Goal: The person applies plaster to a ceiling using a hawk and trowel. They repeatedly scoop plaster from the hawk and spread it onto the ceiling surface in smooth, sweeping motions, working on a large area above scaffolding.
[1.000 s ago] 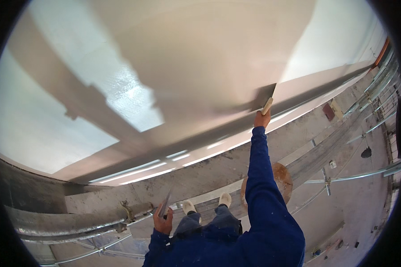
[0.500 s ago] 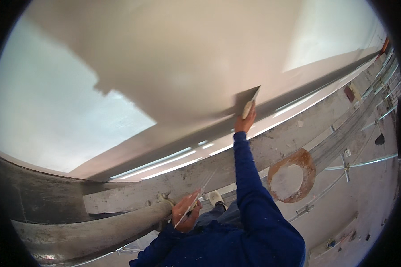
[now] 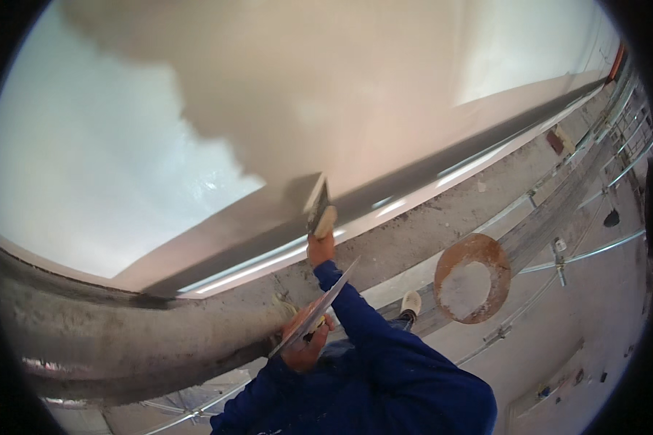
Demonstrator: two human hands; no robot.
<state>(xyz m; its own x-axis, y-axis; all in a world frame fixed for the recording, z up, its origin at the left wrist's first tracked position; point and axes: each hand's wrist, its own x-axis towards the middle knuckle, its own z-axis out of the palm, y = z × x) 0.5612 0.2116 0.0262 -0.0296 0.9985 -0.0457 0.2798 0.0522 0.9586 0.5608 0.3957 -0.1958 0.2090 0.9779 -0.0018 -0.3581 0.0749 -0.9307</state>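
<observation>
My right hand (image 3: 321,248) is closed round the pale handle of a plastering trowel (image 3: 318,197). The trowel's blade is at the smooth pale wall (image 3: 355,94), near the wall's lower edge, with a shadow beside it. Closer to my body, my left hand (image 3: 303,351) grips a second flat blade, a broad metal scraper (image 3: 321,306), seen nearly edge-on. Part of its yellow and black handle shows between my fingers. This blade overlaps my right sleeve in the view, its tip pointing up and to the right.
An orange-brown tub (image 3: 495,261) with whitish material inside is to my right by a plank (image 3: 533,228). Scaffold tubes (image 3: 595,254) run on the right. A thick grey pipe-like form (image 3: 152,341) lies at left. My shoe (image 3: 411,301) shows below on the boards.
My right hand and the trowel have moved left and down along the wall, toward my left hand. The scraper in my left hand has turned slightly, showing more of its blade.
</observation>
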